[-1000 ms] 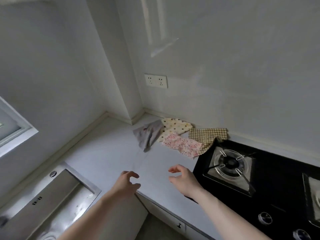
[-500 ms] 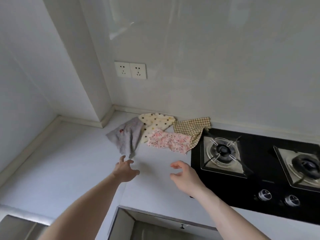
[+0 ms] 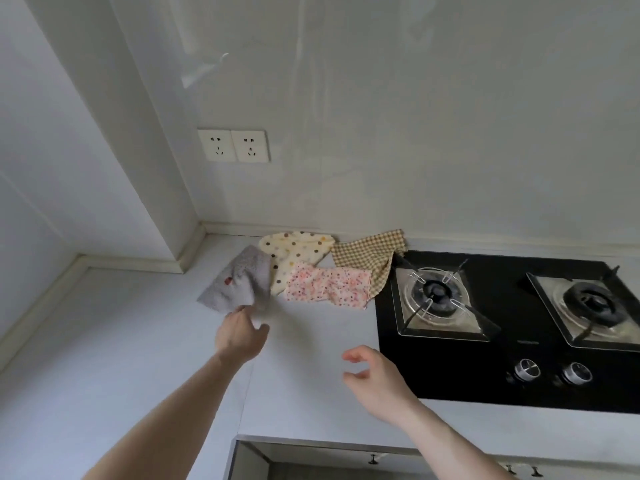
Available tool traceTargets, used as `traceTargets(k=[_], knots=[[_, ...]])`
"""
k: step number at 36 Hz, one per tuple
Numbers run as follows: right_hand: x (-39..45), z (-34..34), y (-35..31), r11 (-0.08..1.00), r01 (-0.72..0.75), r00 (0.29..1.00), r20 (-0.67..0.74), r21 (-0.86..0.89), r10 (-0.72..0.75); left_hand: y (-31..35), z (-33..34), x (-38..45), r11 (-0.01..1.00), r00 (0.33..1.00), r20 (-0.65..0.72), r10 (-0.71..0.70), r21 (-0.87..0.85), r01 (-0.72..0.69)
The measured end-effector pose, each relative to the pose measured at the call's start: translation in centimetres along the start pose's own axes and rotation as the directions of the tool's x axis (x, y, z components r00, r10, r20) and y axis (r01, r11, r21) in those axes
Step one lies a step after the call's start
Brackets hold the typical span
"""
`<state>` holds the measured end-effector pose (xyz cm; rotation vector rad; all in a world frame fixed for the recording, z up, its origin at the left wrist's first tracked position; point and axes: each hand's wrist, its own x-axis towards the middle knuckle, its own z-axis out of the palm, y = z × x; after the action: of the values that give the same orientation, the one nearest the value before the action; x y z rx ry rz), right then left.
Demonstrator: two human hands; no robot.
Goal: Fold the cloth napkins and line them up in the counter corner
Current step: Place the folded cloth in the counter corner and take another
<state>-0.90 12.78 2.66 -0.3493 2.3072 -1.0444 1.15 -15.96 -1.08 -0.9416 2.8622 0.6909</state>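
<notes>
Touching the grey napkin's point(image 3: 237, 280) near edge, my left hand point(image 3: 239, 336); right hand point(image 3: 375, 377) hovers, fingers loosely spread, over bare worktop point(image 3: 138, 341).

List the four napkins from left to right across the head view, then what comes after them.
Grey napkin → cream dotted napkin → pink floral napkin → brown checked napkin → near burner → far burner.

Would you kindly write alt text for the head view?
A person's left hand reaches the near edge of a grey napkin on a pale counter; the right hand hovers open. Dotted cream, pink floral and checked napkins lie beside a black hob.
</notes>
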Motion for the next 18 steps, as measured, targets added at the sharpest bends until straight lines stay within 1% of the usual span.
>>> traceTargets(k=[3,6,8,10,11,15,18], knots=[[-0.2,-0.3,-0.6,1.000,0.013,1.000,-0.001,-0.008,-0.013,1.1,-3.4,-1.4,0.992,0.987,-0.135,0.088,-0.079,-0.099],[-0.1,-0.7,-1.5,0.999,0.038,0.999,-0.004,-0.020,-0.038,2.4,-7.0,-3.0,0.972,0.966,-0.208,0.157,-0.140,-0.188],[0.2,-0.9,-2.3,0.998,0.060,0.998,-0.006,-0.018,-0.060,3.4,-9.3,-4.3,0.942,0.954,-0.227,0.196,-0.227,-0.248],[0.6,-0.9,-3.1,0.995,0.102,0.995,-0.004,-0.005,-0.102,4.4,-11.2,-5.6,0.908,0.948,-0.225,0.227,-0.303,-0.289],[0.7,-0.8,-3.5,0.992,0.125,0.992,-0.001,0.008,-0.125,5.0,-12.1,-6.3,0.896,0.951,-0.213,0.226,-0.337,-0.289],[0.9,-0.4,-5.6,0.973,0.204,0.978,0.020,0.110,-0.207,6.6,-13.6,-8.3,0.829,0.979,-0.100,0.178,-0.520,-0.204],[1.2,0.3,-6.0,0.949,0.265,0.959,0.057,0.173,-0.279,6.7,-13.2,-9.0,0.789,0.975,-0.063,0.212,-0.577,-0.209]])
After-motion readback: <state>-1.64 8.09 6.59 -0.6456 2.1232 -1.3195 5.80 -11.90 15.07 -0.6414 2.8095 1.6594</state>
